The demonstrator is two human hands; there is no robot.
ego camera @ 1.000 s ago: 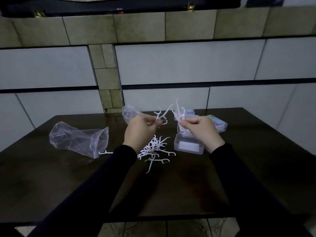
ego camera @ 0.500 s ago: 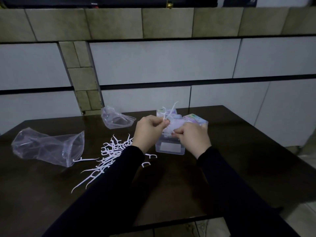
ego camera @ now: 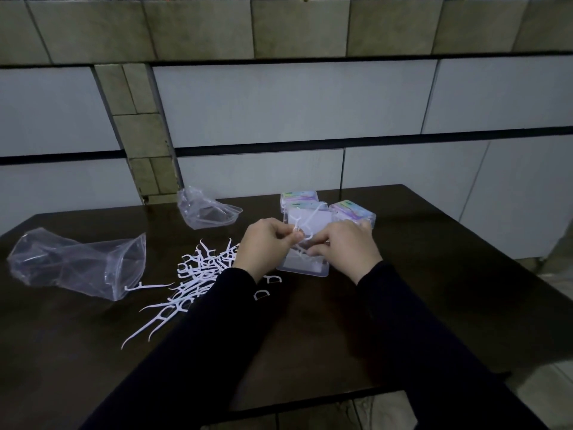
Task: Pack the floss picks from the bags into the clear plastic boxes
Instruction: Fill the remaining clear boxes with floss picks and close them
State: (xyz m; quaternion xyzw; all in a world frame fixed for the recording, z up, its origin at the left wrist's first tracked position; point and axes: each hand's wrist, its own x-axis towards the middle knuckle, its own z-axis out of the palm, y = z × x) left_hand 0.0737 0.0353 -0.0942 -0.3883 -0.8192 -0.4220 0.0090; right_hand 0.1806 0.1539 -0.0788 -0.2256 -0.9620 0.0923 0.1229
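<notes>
An open clear plastic box point(ego camera: 305, 265) sits mid-table with its lid raised behind. Over it my left hand point(ego camera: 266, 246) and my right hand point(ego camera: 347, 246) pinch a small bunch of white floss picks point(ego camera: 302, 226) between them, handles pointing up. A loose pile of floss picks point(ego camera: 192, 274) lies on the dark table to the left of my left forearm. Two closed boxes with colourful labels stand behind, one point(ego camera: 299, 197) at the back and one point(ego camera: 353, 212) to the right.
A large empty clear zip bag point(ego camera: 77, 265) lies at the table's left. A smaller crumpled bag point(ego camera: 207, 209) rests near the back edge. Two stray picks point(ego camera: 266, 287) lie by my left sleeve. A tiled wall rises behind the dark table point(ego camera: 434, 290).
Both hands came down from chest height to just above the open box, still holding the picks between them. The camera view swung right, so the pile and bags now sit further left.
</notes>
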